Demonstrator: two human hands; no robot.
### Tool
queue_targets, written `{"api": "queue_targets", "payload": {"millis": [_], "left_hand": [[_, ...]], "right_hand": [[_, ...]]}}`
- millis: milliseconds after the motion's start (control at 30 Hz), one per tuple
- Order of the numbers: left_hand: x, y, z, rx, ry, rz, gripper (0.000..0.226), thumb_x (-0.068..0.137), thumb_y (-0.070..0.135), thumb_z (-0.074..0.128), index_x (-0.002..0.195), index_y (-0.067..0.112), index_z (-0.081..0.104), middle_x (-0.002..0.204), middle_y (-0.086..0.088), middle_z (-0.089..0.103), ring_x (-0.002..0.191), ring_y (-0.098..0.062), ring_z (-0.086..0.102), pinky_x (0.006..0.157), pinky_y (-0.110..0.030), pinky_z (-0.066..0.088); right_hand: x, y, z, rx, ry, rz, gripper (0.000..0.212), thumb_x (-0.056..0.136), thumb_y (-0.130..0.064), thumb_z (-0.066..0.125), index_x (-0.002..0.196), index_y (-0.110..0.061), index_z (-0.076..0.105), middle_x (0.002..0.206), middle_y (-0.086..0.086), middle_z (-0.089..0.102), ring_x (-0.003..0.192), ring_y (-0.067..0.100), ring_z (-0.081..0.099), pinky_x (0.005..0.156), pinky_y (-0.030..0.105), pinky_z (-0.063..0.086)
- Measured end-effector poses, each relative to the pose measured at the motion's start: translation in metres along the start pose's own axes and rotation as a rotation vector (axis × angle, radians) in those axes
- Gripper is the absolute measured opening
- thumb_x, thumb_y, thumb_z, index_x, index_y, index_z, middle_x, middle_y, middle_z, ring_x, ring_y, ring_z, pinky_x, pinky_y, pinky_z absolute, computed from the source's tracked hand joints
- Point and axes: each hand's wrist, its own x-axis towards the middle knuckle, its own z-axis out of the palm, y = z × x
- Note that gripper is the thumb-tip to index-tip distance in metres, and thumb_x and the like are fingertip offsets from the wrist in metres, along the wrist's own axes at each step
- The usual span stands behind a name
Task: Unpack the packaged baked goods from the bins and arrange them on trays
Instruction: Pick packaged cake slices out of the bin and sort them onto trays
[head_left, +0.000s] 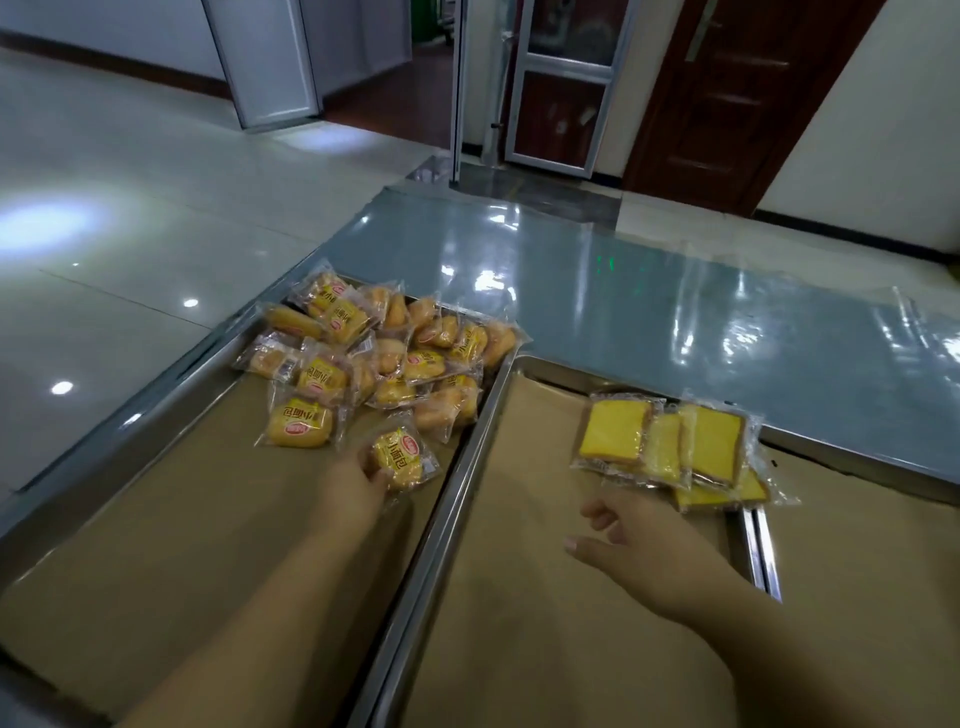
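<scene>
left hand (353, 491) grips a clear-wrapped yellow bun packet (402, 457), red logo; right hand (644, 545) fingers (602, 514) loose, holding nothing.

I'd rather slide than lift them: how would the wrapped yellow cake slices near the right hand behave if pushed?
The cake slices lie flat, so they likely won't roll. Their glossy wrappers overlap, so packets may slip over each other rather than move together. The crumb looks soft, probably easily squashed.

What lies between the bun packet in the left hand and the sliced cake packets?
Head view: the adjoining steel tray rims, then a bare stretch of brown paper.
</scene>
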Motion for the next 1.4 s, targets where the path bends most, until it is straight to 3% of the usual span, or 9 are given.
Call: {"api": "queue_targets", "payload": {"millis": [100, 300, 467, 633, 767, 833, 1033, 1267, 1400], "left_hand": [[0.001, -0.003, 0.0, 0.074, 0.029, -0.029, 0.038, 0.084, 0.019, 0.066, 0.12, 0.021, 0.054, 0.113, -0.007, 0.059, 0.099, -0.025, 0.058, 0.081, -0.043, 0.051], [-0.023, 0.017, -0.011, 0.085, 0.096, 0.059, 0.038, 0.08, 0.017, 0.07, 0.115, 0.012, 0.055, 0.118, -0.012, 0.051, 0.099, -0.027, 0.054, 0.082, -0.041, 0.046], [-0.075, 0.053, -0.016, -0.032, -0.086, 0.182, 0.027, 0.082, 0.02, 0.07, 0.106, 0.014, 0.058, 0.099, 0.0, 0.057, 0.088, -0.013, 0.055, 0.063, -0.021, 0.041], [-0.14, 0.091, -0.005, 0.04, -0.154, 0.334, 0.028, 0.078, 0.024, 0.074, 0.102, 0.017, 0.062, 0.095, 0.002, 0.061, 0.089, -0.013, 0.057, 0.076, -0.03, 0.049], [-0.202, 0.115, 0.019, 0.211, -0.217, 0.524, 0.027, 0.078, 0.034, 0.071, 0.102, 0.026, 0.06, 0.093, 0.013, 0.056, 0.084, 0.0, 0.053, 0.065, -0.016, 0.041], [-0.236, 0.129, 0.036, 0.265, -0.302, 0.571, 0.027, 0.079, 0.041, 0.068, 0.102, 0.032, 0.058, 0.095, 0.017, 0.056, 0.086, 0.001, 0.054, 0.069, -0.019, 0.046], [-0.334, 0.171, 0.102, 0.202, -0.414, 0.612, 0.024, 0.078, 0.046, 0.066, 0.1, 0.041, 0.057, 0.098, 0.015, 0.061, 0.089, -0.001, 0.057, 0.079, -0.032, 0.052], [-0.418, 0.223, 0.165, 0.194, -0.478, 0.834, 0.014, 0.074, 0.056, 0.059, 0.086, 0.051, 0.054, 0.093, 0.024, 0.058, 0.087, 0.008, 0.055, 0.071, -0.025, 0.051], [-0.444, 0.269, 0.191, 0.189, -0.466, 0.991, 0.025, 0.069, 0.07, 0.046, 0.087, 0.054, 0.052, 0.089, 0.03, 0.057, 0.09, 0.013, 0.053, 0.069, -0.021, 0.048]], "right_hand": [[-0.004, 0.002, -0.002, -0.007, 0.005, 0.007, 0.04, 0.079, -0.052, 0.065, 0.112, -0.031, 0.056, 0.099, -0.016, 0.054, 0.088, 0.0, 0.053, 0.077, 0.023, 0.048], [-0.015, 0.006, -0.008, -0.016, 0.032, 0.014, 0.039, 0.079, -0.051, 0.065, 0.111, -0.03, 0.055, 0.098, -0.015, 0.054, 0.086, 0.002, 0.053, 0.075, 0.023, 0.048], [-0.038, 0.019, -0.019, -0.051, 0.073, -0.012, 0.04, 0.08, -0.051, 0.065, 0.111, -0.027, 0.055, 0.101, -0.011, 0.056, 0.086, 0.004, 0.052, 0.075, 0.026, 0.048], [-0.083, 0.047, -0.034, -0.076, 0.054, -0.045, 0.044, 0.081, -0.051, 0.063, 0.116, -0.028, 0.053, 0.108, -0.009, 0.057, 0.092, 0.006, 0.053, 0.074, 0.025, 0.045], [-0.135, 0.079, -0.052, -0.103, 0.015, -0.102, 0.044, 0.083, -0.05, 0.062, 0.119, -0.027, 0.053, 0.102, -0.011, 0.052, 0.09, 0.006, 0.051, 0.072, 0.023, 0.043], [-0.165, 0.099, -0.063, -0.109, 0.013, -0.134, 0.04, 0.084, -0.049, 0.062, 0.116, -0.026, 0.053, 0.104, -0.01, 0.053, 0.09, 0.008, 0.051, 0.075, 0.025, 0.045], [-0.255, 0.17, -0.1, -0.207, 0.11, -0.147, 0.042, 0.085, -0.053, 0.057, 0.12, -0.031, 0.05, 0.115, -0.01, 0.055, 0.097, 0.009, 0.053, 0.08, 0.029, 0.049], [-0.344, 0.241, -0.16, -0.269, 0.289, -0.134, 0.034, 0.086, -0.049, 0.056, 0.115, -0.031, 0.053, 0.109, -0.011, 0.06, 0.092, 0.008, 0.055, 0.078, 0.028, 0.048], [-0.373, 0.274, -0.206, -0.262, 0.422, -0.12, 0.029, 0.085, -0.043, 0.061, 0.108, -0.026, 0.061, 0.101, -0.008, 0.062, 0.089, 0.011, 0.057, 0.078, 0.03, 0.048]]}}
